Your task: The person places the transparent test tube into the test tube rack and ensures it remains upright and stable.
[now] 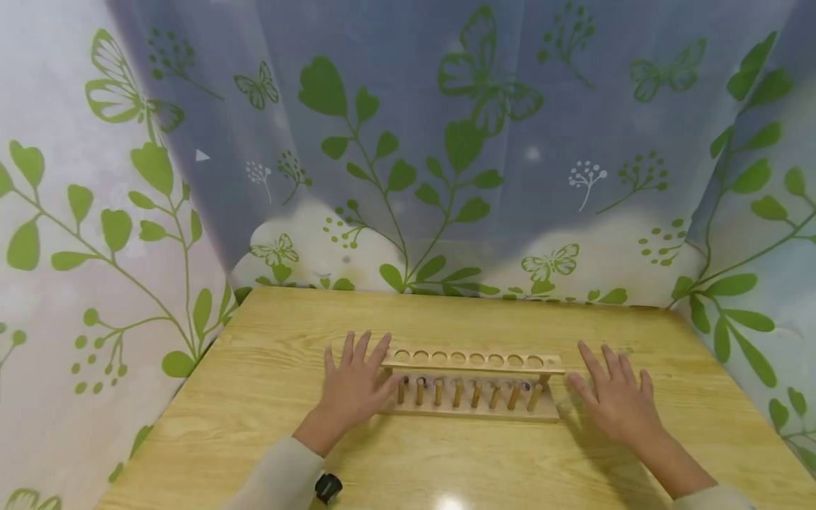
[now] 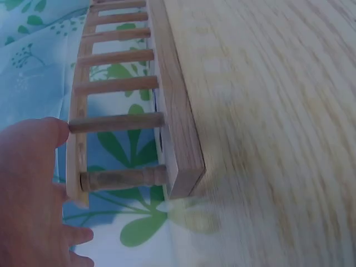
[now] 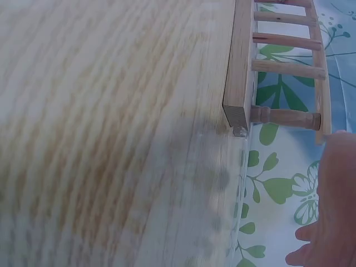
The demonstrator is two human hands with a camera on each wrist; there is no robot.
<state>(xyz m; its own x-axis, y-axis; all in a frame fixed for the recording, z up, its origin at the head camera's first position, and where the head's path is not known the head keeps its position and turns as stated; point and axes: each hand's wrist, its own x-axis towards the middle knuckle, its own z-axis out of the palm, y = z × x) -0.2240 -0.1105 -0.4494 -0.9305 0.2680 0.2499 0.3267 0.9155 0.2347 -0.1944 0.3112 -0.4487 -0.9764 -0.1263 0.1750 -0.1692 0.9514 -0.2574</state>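
Note:
A pale wooden test tube rack [image 1: 470, 367] stands upright on the table, a row of round holes along its top plank and several short pegs rising from its base [image 1: 478, 414]. My left hand [image 1: 352, 386] is at the rack's left end, fingers spread, with the thumb tip right at the top plank's edge in the left wrist view. Just off the right end is my right hand [image 1: 618, 404], fingers extended and apart. Its thumb tip comes close to the plank's corner in the right wrist view. Neither hand grips anything.
The wood-grain table [image 1: 280, 333] reaches back to a cloth curtain [image 1: 395, 205] printed with green leaves and butterflies, with similar cloth at both sides. A small black object [image 1: 328, 487] shows beside the left sleeve [image 1: 280, 474].

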